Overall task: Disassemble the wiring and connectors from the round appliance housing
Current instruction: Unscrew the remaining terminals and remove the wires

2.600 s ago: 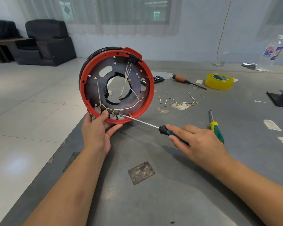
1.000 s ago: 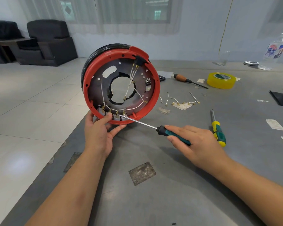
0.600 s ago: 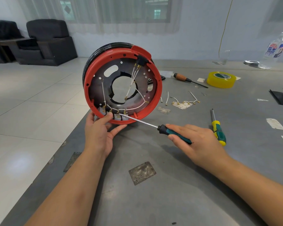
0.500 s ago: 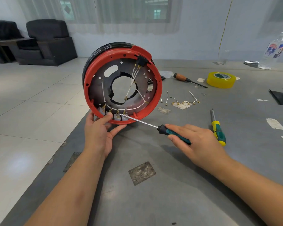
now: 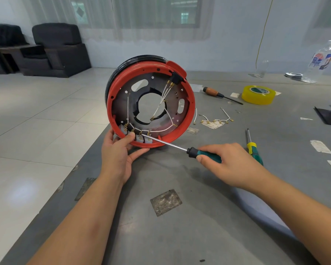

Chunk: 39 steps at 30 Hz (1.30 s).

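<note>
Round appliance housing point(image 5: 150, 101), red-rimmed with a black back, stands on edge at the left side of the grey desk point(image 5: 199, 226), its open face turned toward the camera; the left hand point(image 5: 118, 152) steadies it from below, thumb curled over the lower rim and fingers cupped under it. Inside, white wires point(image 5: 161, 104) run from a black connector block point(image 5: 175, 79) at the upper right down to brass terminals point(image 5: 139, 133) along the bottom edge. A green-handled screwdriver point(image 5: 203, 153) reaches in from the right, its tip at those terminals, the right hand point(image 5: 231, 163) wrapped round its handle. Farther right lie loose removed wires point(image 5: 214, 120), a yellow-green screwdriver point(image 5: 253, 148), a wooden-handled screwdriver point(image 5: 217, 93), a yellow tape roll point(image 5: 258, 94) and a plastic bottle point(image 5: 320, 62)
</note>
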Tool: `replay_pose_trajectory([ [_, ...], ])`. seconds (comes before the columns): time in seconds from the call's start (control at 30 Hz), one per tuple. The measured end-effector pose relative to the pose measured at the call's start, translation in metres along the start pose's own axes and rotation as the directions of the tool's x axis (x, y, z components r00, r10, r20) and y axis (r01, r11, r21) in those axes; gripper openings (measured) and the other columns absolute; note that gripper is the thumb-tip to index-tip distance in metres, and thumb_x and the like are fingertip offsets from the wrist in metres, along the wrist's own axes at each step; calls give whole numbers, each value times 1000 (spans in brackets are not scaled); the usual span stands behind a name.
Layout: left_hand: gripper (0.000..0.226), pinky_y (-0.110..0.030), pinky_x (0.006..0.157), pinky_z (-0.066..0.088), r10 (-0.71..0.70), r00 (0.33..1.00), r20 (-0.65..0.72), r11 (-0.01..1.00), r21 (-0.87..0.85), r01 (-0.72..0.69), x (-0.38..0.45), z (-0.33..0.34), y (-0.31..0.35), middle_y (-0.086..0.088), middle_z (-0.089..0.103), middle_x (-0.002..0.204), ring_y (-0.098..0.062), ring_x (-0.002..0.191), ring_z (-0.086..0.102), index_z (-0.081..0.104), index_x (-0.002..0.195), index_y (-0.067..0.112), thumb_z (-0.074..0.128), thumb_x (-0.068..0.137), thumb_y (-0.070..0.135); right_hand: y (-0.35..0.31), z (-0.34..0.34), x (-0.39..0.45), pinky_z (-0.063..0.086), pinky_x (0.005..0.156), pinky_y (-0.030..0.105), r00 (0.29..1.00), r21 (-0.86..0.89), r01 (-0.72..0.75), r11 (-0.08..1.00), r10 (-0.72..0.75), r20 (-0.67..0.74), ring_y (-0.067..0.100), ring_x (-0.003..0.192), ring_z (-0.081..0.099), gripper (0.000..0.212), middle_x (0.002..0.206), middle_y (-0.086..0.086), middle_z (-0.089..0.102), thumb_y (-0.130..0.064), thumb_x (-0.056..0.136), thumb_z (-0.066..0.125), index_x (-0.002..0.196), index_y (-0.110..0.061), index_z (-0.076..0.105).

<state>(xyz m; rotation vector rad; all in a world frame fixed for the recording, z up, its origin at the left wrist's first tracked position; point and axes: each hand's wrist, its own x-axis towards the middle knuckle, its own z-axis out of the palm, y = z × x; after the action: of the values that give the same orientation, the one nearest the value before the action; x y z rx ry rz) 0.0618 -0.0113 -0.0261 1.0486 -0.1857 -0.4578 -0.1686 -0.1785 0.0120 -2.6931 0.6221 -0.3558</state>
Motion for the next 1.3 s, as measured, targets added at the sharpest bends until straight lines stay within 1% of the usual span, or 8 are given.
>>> replay_pose_trajectory([
  [0.17,47,-55,76,66,-4,1000,-1,1000,18,4,1,2,0,-11,73,127,-36,100,78,55,145,17,63,102,1,-1,7,-6,57,78,38,995,-161,67,985,-78,-64,17,94,64,42,111,-9,71,-51,102,44,140,-37,56],
  [0.37,48,-53,74,66,-12,1000,-24,1000,11,12,2,4,-2,-13,75,123,-38,97,79,54,145,19,64,102,2,-2,16,-11,50,65,33,989,-288,89,953,-120,-91,18,85,62,48,97,-11,61,-56,101,32,142,-38,49],
  [0.47,48,-53,74,66,-20,999,-36,1000,-4,20,3,3,-2,-16,75,123,-40,97,79,54,145,18,64,101,3,-5,19,-13,50,66,35,987,-314,93,945,-128,-93,20,86,63,50,100,-10,61,-56,101,29,143,-37,47],
  [0.6,45,-52,72,66,-21,999,-41,1000,-20,20,3,3,-3,-15,77,118,-39,96,79,56,142,20,65,101,2,-8,19,-15,52,65,34,988,-354,93,930,-130,-83,18,84,62,55,103,-11,60,-60,99,19,145,-39,41],
  [0.77,47,-55,75,66,-22,999,-46,999,-31,21,2,4,-3,-17,77,117,-41,98,78,52,145,13,65,101,3,-14,22,-15,42,60,31,987,-417,104,903,-146,-71,20,81,62,61,105,-9,57,-59,97,11,146,-36,39],
  [0.97,45,-54,74,66,-27,998,-51,999,-38,25,-3,9,-7,-16,74,126,-38,100,78,54,143,16,65,101,3,-18,28,-13,50,63,35,984,-398,127,908,-167,-67,22,82,64,65,109,-7,57,-59,97,7,148,-33,38],
  [1.13,48,-53,75,66,-22,998,-57,999,-49,20,-1,6,-5,-11,74,128,-35,102,78,54,147,17,64,102,3,-8,20,-18,52,55,36,961,-295,151,944,-209,-178,22,70,64,57,90,-4,66,-56,101,25,135,-26,61],
  [1.3,50,-52,76,66,11,998,-68,1000,-13,-12,0,4,-3,-2,74,128,-30,106,77,56,147,24,63,102,2,0,13,-20,58,64,40,929,-162,147,976,-193,-317,19,80,70,33,94,-8,74,-39,98,58,128,-27,65],
])
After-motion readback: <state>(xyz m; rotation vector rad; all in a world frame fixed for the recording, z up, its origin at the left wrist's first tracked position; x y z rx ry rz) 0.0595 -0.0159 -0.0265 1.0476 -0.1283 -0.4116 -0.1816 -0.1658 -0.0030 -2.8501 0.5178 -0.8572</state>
